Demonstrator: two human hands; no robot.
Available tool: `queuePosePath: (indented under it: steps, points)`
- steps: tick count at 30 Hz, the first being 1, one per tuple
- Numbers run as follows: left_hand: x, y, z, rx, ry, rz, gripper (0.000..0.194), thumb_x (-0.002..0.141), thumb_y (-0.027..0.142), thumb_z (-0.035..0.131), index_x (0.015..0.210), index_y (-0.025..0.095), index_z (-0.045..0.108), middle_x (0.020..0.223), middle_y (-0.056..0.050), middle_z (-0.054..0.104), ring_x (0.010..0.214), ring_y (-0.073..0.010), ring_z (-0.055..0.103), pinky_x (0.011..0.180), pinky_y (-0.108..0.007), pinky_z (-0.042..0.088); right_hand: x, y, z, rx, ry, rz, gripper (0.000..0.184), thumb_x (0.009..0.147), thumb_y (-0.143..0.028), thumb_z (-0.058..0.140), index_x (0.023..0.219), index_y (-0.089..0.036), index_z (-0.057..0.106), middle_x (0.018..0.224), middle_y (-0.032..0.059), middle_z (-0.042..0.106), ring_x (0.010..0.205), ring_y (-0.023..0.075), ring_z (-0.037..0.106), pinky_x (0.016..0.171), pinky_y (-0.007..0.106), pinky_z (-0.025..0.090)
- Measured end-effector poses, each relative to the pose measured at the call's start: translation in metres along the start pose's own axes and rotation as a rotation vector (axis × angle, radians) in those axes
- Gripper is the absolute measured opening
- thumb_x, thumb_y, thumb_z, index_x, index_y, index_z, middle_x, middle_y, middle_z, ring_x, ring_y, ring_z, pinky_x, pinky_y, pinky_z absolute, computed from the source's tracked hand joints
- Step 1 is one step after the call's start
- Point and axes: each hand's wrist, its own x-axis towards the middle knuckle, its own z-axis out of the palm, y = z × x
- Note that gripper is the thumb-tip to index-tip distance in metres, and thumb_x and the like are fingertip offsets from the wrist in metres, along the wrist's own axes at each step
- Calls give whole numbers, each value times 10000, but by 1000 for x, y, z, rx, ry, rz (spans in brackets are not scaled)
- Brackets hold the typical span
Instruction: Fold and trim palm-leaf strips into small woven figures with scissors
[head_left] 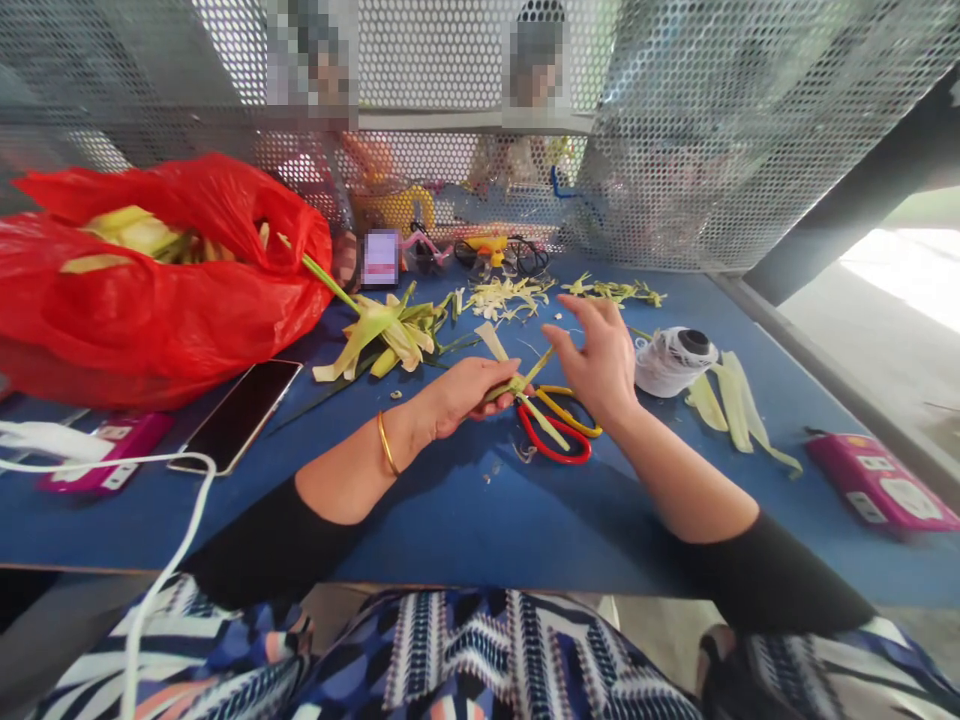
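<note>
My left hand (469,392) pinches a small bundle of pale green leaf strips (551,424) whose ends stick out in several directions. To its right my right hand (596,355) is raised with thumb and fingers apart, close to an upward-pointing strip end but with no visible grip on it. Below the bundle lie scissors with red and yellow handles (577,455), their blades hidden. A spool of white thread (670,362) stands beside my right wrist. Past my left hand is a heap of leaves and husks (386,335).
A red plastic bag (247,310) of husks fills the left side. Nearby are a phone (240,415), a white cable (196,500) and a magenta box (120,450). Loose strips (731,405) and another magenta box (877,480) lie right. A perforated metal screen (660,190) stands behind; people sit beyond.
</note>
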Motion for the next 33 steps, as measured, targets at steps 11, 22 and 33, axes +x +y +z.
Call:
queuePosePath:
  steps: [11, 22, 33]
  points:
    - [-1, -5, 6, 142, -13, 105, 204, 765, 218, 674, 572, 152, 675, 442, 53, 436, 419, -56, 341, 443, -212, 227, -17, -12, 12, 219, -312, 134, 270, 749, -353, 664, 555, -196, 562, 561, -29, 556, 588, 122, 488, 602, 267, 381]
    - [6, -6, -3, -287, 66, 13, 163, 885, 238, 651, 829, 127, 756, 664, -46, 696, 566, -104, 638, 563, -202, 482, -14, -18, -4, -162, 41, -257, 203, 913, -336, 540, 898, -238, 717, 903, 77, 705, 906, 241, 604, 884, 394, 399]
    - [7, -1, -5, -531, 242, 168, 45, 790, 102, 749, 814, 121, 717, 781, -69, 763, 716, -151, 714, 702, -258, 548, -37, -17, 21, -11, -409, -10, 330, 917, -387, 502, 631, -223, 477, 592, -19, 542, 566, 131, 459, 564, 260, 312]
